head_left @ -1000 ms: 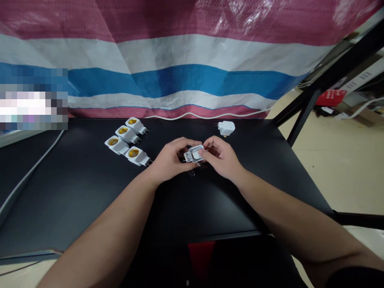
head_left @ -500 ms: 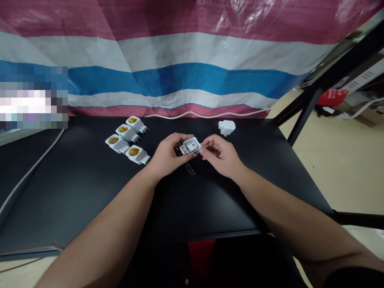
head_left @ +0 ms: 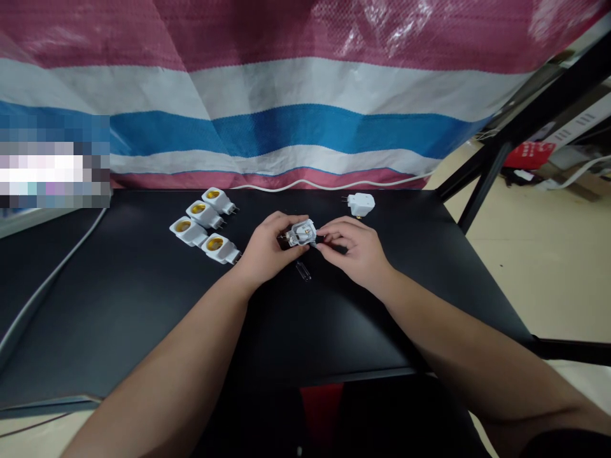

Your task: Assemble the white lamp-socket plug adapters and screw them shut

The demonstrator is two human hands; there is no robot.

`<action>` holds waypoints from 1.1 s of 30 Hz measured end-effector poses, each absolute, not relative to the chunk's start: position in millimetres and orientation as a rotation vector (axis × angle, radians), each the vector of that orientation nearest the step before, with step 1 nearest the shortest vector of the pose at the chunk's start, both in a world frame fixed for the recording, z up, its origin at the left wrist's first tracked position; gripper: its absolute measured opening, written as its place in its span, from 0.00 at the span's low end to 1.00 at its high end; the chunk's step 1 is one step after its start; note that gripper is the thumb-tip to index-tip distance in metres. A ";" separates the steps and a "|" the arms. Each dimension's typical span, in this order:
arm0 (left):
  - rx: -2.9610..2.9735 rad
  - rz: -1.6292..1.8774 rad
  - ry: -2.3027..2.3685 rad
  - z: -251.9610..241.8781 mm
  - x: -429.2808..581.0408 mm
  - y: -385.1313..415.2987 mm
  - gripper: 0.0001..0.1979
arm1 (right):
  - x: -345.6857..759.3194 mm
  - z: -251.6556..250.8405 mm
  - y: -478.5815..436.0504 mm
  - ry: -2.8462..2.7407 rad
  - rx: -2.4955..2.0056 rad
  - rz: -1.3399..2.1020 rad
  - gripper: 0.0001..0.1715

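Observation:
My left hand [head_left: 267,251] grips an opened white plug-in lamp socket part [head_left: 300,234] above the black table [head_left: 143,299]. My right hand [head_left: 356,248] pinches at the part's right edge with closed fingertips. A small clear piece [head_left: 303,271] lies on the table just below both hands. Several finished white socket adapters with yellow-brass insides [head_left: 203,224] lie in a cluster to the left of my left hand. One more white adapter [head_left: 361,203] lies face down behind my right hand.
A striped pink, white and blue tarp [head_left: 286,114] hangs behind the table. A white cable [head_left: 329,184] runs along the table's back edge, and a grey cable [head_left: 42,286] crosses the left side. A black frame leg [head_left: 482,184] stands at right.
My left hand has turned the socket part slightly, and my right fingers have closed in on its right edge. The camera shifted a little.

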State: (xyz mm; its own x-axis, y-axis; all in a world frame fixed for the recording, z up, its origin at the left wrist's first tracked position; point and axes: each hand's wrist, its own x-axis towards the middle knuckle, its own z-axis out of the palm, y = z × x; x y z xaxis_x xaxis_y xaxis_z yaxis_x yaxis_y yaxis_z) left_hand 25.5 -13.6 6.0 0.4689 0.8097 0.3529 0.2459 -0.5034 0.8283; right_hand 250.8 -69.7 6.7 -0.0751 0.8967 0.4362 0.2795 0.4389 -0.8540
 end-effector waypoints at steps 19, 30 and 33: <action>2.030 0.962 0.834 8.3 27.7 -15.8 0.26 | 251.0 2.8 -68.3 -1.586 -1.080 0.789 0.10; 2.140 0.945 0.822 13.1 27.8 -18.2 0.25 | 251.4 0.9 -62.2 -1.370 -1.137 1.014 0.17; 2.139 0.924 0.842 13.2 28.0 -18.5 0.25 | 251.7 0.6 -61.4 -1.367 -1.148 1.025 0.17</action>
